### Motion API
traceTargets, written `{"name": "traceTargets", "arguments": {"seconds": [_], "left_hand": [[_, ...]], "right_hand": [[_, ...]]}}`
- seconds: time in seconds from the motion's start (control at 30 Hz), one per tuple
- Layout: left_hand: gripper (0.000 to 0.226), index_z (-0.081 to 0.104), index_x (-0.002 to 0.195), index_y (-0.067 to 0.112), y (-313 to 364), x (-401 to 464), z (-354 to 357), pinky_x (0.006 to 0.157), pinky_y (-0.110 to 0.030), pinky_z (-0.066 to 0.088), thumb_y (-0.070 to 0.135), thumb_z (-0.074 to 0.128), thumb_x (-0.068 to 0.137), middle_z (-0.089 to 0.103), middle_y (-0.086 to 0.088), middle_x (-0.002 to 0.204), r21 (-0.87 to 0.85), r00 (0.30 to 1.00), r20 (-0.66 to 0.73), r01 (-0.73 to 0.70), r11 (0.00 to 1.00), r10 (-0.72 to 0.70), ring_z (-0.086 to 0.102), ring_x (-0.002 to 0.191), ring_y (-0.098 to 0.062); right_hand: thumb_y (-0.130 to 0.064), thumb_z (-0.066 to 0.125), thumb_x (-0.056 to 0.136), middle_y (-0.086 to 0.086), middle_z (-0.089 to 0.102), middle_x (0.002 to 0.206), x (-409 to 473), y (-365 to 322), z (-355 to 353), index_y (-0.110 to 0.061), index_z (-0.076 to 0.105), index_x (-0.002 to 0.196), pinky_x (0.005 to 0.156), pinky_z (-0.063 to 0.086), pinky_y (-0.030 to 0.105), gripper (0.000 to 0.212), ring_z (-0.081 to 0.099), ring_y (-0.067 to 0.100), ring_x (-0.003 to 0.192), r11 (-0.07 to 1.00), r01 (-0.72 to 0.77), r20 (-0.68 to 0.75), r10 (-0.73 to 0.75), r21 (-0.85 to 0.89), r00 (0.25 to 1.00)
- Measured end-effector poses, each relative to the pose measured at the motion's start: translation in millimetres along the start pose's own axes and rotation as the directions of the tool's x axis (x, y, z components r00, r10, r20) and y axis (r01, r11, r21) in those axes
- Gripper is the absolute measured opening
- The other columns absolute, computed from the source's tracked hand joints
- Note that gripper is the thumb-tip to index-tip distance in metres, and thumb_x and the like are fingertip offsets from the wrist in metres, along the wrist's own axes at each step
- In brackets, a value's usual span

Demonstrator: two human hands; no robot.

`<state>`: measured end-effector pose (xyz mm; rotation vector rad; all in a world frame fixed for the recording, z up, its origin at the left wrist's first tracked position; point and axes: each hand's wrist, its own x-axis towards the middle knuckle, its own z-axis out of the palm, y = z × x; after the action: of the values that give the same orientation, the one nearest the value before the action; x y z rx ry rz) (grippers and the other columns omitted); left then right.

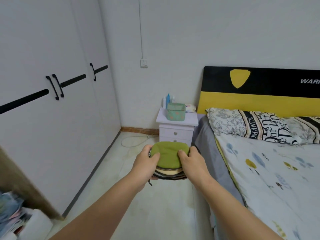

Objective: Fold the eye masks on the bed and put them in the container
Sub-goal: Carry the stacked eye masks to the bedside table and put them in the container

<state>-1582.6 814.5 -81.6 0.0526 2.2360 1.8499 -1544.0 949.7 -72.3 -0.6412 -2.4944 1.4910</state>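
Observation:
A stack of folded eye masks [168, 157], green on top with cream and dark ones beneath, is held in the air over the floor beside the bed [270, 179]. My left hand [145, 164] grips the stack's left side, thumb on top. My right hand [191, 161] grips its right side the same way. A green fabric container [175, 112] with an open top stands on the white nightstand [176, 128], ahead of the stack and apart from it. A dark strap hangs below my left hand.
White wardrobe doors [52, 101] with black handles line the left wall. A cable lies on the floor near the nightstand. Bottles and a tissue pack stand behind the container. Pillows [251, 126] lie at the headboard. Clutter sits at bottom left.

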Motion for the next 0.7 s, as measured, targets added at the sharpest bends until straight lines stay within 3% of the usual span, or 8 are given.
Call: {"name": "traceTargets", "arguments": {"seconds": [0.23,0.7], "left_hand": [[0.014,0.052,0.093,0.032,17,120,-6,0.054,-0.033,0.058,0.021,0.045,0.09,0.059,0.001,0.095,0.037,0.997,0.079,-0.016,0.999,0.013,0.064,0.093,-0.026],[0.015,0.052,0.104,0.028,57,341,9,0.064,-0.041,0.061,0.023,0.046,0.09,0.06,-0.002,0.104,0.078,0.98,0.198,-0.002,0.997,-0.014,0.065,0.092,-0.025]], "right_hand": [[-0.028,0.044,0.093,0.005,0.056,0.094,107,-15,27,-0.011,0.046,0.096,0.07,0.037,0.032,0.017,0.052,0.024,0.086,1.0,-0.018,-0.062,0.018,0.006,0.998],[-0.03,0.046,0.091,0.006,0.058,0.097,312,-44,54,-0.012,0.045,0.095,0.074,0.041,0.034,0.018,0.054,0.025,0.09,0.994,-0.092,-0.168,0.102,0.067,0.98]]}}
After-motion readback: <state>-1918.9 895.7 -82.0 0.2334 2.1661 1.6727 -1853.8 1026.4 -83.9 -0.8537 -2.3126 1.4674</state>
